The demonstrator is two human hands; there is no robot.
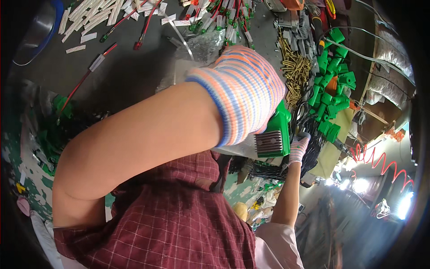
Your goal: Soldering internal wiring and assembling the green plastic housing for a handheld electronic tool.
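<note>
My left hand (246,85), in a striped knit glove, is closed over a green plastic housing (281,121); its fingers are mostly hidden behind the back of the hand. A dark ridged block (269,143) shows on the housing's near face. Farther right, my right hand (299,148), also gloved, has its fingers curled in at a tangle of black wires (309,119). What sits between those fingertips is too small to make out. Clear plastic bags (206,47) lie just beyond my left hand.
Brass pins (295,74) and green plastic parts (333,85) are heaped at the right. Red wires with green-tipped lamps (219,20) and pale strips (92,15) lie at the back. A blue-rimmed bowl (40,29) stands far left. A coiled red hose (380,163) hangs at right.
</note>
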